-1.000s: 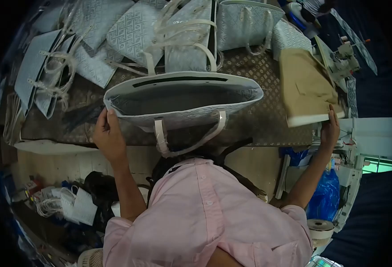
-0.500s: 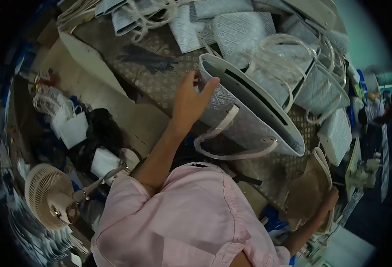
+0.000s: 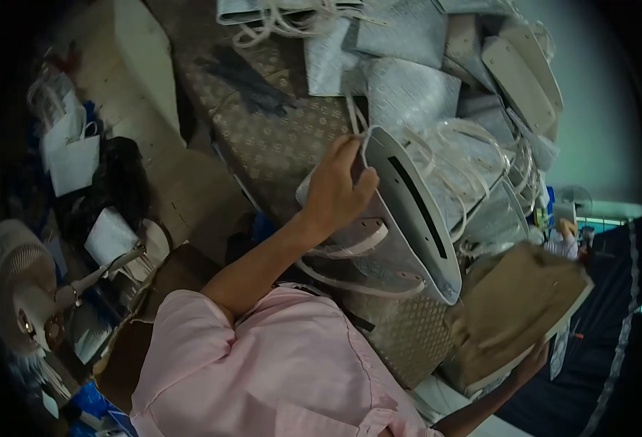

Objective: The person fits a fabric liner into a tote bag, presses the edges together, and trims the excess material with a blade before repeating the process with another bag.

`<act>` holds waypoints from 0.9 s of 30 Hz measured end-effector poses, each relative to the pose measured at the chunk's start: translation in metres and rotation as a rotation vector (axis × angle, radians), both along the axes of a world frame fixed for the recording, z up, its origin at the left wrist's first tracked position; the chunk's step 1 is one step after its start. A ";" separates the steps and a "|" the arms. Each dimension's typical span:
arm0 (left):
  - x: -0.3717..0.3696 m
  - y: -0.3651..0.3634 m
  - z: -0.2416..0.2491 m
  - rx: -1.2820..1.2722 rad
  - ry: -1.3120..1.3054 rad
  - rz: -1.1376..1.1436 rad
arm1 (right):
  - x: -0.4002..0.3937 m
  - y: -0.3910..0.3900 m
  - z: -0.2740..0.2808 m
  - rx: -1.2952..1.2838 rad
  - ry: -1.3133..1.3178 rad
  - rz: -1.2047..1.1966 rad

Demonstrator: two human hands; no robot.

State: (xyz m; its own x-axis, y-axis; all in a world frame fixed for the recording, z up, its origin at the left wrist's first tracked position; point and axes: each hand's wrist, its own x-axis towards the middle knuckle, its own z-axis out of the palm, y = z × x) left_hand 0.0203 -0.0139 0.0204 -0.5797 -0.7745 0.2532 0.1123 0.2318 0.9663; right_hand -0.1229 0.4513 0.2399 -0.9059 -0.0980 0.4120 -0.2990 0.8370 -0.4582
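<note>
A silver-grey embossed tote bag (image 3: 415,255) stands tilted on the table, its mouth open with a dark strip inside and pale handles hanging at the near side. My left hand (image 3: 335,186) is closed on its upper left edge, thumb toward the opening. At the lower right, my right hand (image 3: 530,360) grips the pale edge of a brown fabric bag lining (image 3: 521,313). Some of the right fingers are hidden behind that edge.
Several silver bags (image 3: 412,91) with pale handles are piled at the back of the patterned brown table (image 3: 284,142). A dark cloth-like patch (image 3: 244,80) lies on it. A fan (image 3: 26,284) stands at left, near a cardboard box (image 3: 171,280). Another person (image 3: 562,240) appears far right.
My right hand has raised the brown lining, which now shows broadly beside the tote. My left hand stays at the tote's edge. The view has turned, shifting the fan and table.
</note>
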 end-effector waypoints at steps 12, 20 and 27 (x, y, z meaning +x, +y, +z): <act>-0.012 -0.005 0.033 -0.076 -0.303 -0.022 | -0.030 -0.198 0.083 0.162 0.857 0.192; -0.008 -0.007 0.013 -0.100 -0.283 -0.076 | 0.005 -0.211 -0.048 -0.051 0.119 0.679; -0.023 0.010 0.031 -0.300 -0.095 0.103 | 0.023 -0.209 -0.041 0.155 -0.193 0.986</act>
